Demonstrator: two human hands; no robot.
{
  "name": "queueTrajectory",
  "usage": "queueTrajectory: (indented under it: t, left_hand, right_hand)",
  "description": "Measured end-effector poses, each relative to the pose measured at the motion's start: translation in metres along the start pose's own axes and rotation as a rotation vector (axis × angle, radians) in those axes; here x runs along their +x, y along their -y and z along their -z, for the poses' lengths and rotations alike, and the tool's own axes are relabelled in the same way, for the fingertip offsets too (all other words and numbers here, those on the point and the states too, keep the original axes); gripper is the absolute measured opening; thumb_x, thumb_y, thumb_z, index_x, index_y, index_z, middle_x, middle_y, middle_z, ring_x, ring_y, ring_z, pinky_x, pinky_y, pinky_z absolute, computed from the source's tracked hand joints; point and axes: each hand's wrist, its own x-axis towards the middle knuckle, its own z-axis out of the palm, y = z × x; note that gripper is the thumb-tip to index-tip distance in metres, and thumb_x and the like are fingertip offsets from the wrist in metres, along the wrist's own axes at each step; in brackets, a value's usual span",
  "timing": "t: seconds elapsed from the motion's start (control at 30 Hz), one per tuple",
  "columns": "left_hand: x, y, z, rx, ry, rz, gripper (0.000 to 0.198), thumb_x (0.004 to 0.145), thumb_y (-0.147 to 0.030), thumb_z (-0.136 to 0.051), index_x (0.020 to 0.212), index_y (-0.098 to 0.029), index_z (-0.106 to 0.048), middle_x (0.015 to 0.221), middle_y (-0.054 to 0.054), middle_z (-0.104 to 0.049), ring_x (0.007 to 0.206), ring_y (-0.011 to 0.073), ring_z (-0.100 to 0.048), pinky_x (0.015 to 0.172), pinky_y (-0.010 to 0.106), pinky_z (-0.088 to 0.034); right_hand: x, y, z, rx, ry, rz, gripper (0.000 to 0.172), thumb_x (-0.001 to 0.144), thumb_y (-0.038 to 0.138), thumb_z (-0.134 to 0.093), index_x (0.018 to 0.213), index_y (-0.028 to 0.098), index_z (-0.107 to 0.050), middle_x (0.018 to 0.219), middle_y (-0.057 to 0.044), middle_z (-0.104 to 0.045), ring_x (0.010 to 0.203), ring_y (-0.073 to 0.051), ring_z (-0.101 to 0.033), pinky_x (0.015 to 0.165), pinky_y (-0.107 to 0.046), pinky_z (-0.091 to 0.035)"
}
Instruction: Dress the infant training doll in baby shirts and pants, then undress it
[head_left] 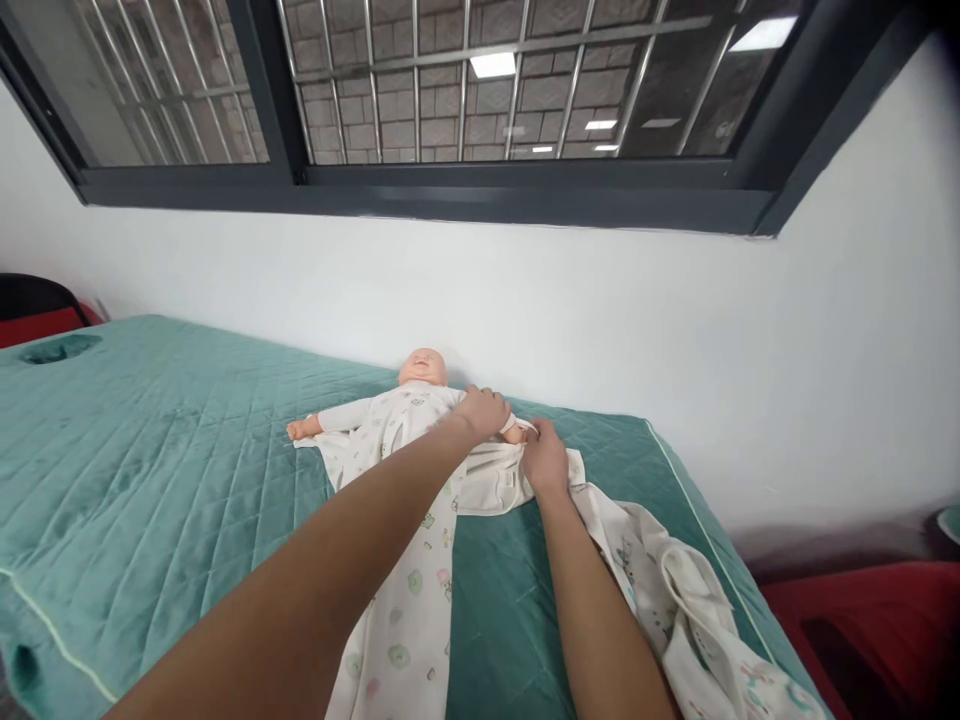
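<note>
A baby doll lies on its back on the green quilted cover, its head toward the wall. It wears a white printed baby garment whose long lower part spreads toward me. My left hand is closed around the sleeved arm on the doll's right-hand side in view. Just beyond it, my right hand pinches the edge of the sleeve cuff beside the doll's small hand. The doll's other hand sticks out of its sleeve at the left. My left forearm hides part of the garment.
A crumpled white printed cloth lies along the right side of the green cover. The white wall and a barred window stand behind. A red chair is at the lower right, another red and black seat far left.
</note>
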Motion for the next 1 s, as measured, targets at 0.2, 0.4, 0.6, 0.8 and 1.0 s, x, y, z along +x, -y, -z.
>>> queueTrajectory:
  t: [0.2, 0.4, 0.6, 0.8, 1.0]
  left_hand:
    - [-0.005, 0.016, 0.010, 0.034, -0.027, -0.012, 0.026, 0.093, -0.014, -0.046, 0.115, -0.013, -0.058, 0.113, 0.018, -0.062, 0.103, 0.0282, -0.059, 0.084, 0.041, -0.040]
    - [-0.013, 0.026, 0.021, 0.056, -0.026, -0.010, 0.027, 0.092, -0.014, -0.045, 0.117, -0.012, -0.056, 0.113, 0.018, -0.061, 0.101, 0.0282, -0.058, 0.081, 0.040, -0.040]
    - [-0.018, 0.021, 0.019, 0.032, -0.012, -0.021, 0.027, 0.094, -0.025, -0.049, 0.117, -0.012, -0.054, 0.112, 0.017, -0.061, 0.100, 0.0274, -0.059, 0.080, 0.039, -0.041]
    - [-0.023, 0.013, 0.016, -0.007, -0.015, -0.033, 0.034, 0.093, -0.033, -0.051, 0.120, -0.012, -0.052, 0.115, 0.016, -0.061, 0.101, 0.0293, -0.059, 0.081, 0.041, -0.042]
    - [-0.020, 0.003, 0.012, -0.054, 0.000, -0.005, 0.038, 0.092, -0.035, -0.054, 0.121, -0.012, -0.052, 0.117, 0.017, -0.062, 0.103, 0.0298, -0.060, 0.085, 0.043, -0.043]
  right_hand:
    - [-0.001, -0.002, 0.001, 0.192, -0.082, 0.045, 0.038, 0.091, 0.030, -0.038, 0.118, 0.018, -0.061, 0.114, -0.010, -0.068, 0.104, -0.024, -0.060, 0.091, -0.034, -0.042]
    - [0.010, -0.010, -0.007, 0.525, -0.091, 0.063, 0.035, 0.082, 0.036, -0.047, 0.105, 0.016, -0.064, 0.110, -0.011, -0.069, 0.100, -0.023, -0.062, 0.094, -0.036, -0.045]
    - [0.016, -0.012, -0.011, 0.912, -0.049, -0.074, 0.041, 0.068, 0.043, -0.063, 0.100, 0.017, -0.062, 0.087, -0.005, -0.072, 0.075, -0.020, -0.067, 0.069, -0.033, -0.054]
    - [0.015, -0.003, -0.008, 1.127, 0.009, -0.144, 0.021, 0.064, 0.032, -0.062, 0.079, 0.018, -0.064, 0.080, -0.005, -0.071, 0.076, -0.019, -0.068, 0.073, -0.032, -0.055]
    - [0.015, 0.001, -0.008, 1.180, -0.001, -0.185, 0.018, 0.065, 0.032, -0.064, 0.076, 0.018, -0.063, 0.075, -0.002, -0.068, 0.075, -0.019, -0.067, 0.073, -0.033, -0.056]
